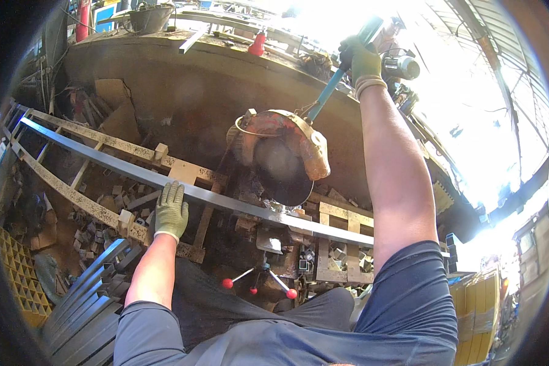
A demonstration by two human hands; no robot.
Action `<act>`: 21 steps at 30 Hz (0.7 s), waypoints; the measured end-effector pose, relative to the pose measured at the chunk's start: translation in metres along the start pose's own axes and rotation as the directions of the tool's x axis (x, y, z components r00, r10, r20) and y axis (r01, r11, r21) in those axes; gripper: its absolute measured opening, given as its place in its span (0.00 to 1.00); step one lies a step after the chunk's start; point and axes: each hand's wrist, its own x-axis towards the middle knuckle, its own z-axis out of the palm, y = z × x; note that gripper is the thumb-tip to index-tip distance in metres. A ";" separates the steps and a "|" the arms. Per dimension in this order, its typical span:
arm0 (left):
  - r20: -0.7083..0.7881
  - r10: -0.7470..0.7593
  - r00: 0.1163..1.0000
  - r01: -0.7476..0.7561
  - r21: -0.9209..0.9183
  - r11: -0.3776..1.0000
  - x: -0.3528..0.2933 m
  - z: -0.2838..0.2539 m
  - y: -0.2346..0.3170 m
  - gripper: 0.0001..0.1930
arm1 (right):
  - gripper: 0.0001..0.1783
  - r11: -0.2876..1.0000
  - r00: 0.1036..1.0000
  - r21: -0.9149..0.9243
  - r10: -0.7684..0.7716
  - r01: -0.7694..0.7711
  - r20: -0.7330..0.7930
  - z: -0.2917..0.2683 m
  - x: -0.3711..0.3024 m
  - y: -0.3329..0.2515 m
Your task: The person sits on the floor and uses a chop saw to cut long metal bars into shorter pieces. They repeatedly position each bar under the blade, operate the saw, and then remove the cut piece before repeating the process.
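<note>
A long grey metal tube lies across the frame in front of me, running from the far left toward the right. My left hand, in a green glove, rests flat on it with the fingers stretched out. High on the right, my gloved right hand is wrapped round the blue handle of a cut-off saw. Below that handle hangs the saw's worn orange guard over a dark round blade. The blade's lower edge is close to the tube; I cannot tell whether they touch.
A crank with red knobs stands before my legs. Cut tube pieces litter the ground under the frame. More long tubes lie at lower left, beside a yellow grid. A motor sits beyond my right hand.
</note>
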 end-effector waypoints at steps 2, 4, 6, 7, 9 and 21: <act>0.017 -0.016 1.000 0.016 0.007 1.000 -0.004 -0.004 -0.003 0.33 | 0.10 0.999 1.000 0.041 0.019 -0.020 0.019 0.008 -0.009 -0.002; 0.029 -0.026 0.999 0.025 0.015 1.000 -0.003 -0.005 -0.004 0.33 | 0.11 0.998 1.000 0.063 -0.006 0.004 0.029 0.012 -0.012 -0.004; 0.018 -0.020 1.000 0.020 0.005 1.000 -0.003 -0.005 -0.003 0.33 | 0.12 0.997 0.999 0.069 -0.043 0.042 0.016 0.012 -0.012 -0.002; 0.015 -0.015 1.000 0.015 -0.001 1.000 -0.003 -0.005 -0.002 0.33 | 0.16 0.996 0.998 0.069 -0.060 0.059 0.008 0.011 -0.011 -0.001; 0.010 -0.010 1.000 0.011 -0.008 1.000 -0.001 -0.003 0.000 0.33 | 0.17 0.996 0.997 0.054 -0.076 0.077 -0.008 0.008 -0.007 0.000; 0.020 -0.032 0.999 0.032 0.004 0.999 -0.005 -0.005 -0.002 0.33 | 0.12 1.000 1.000 0.002 0.017 -0.017 0.020 0.009 -0.009 -0.002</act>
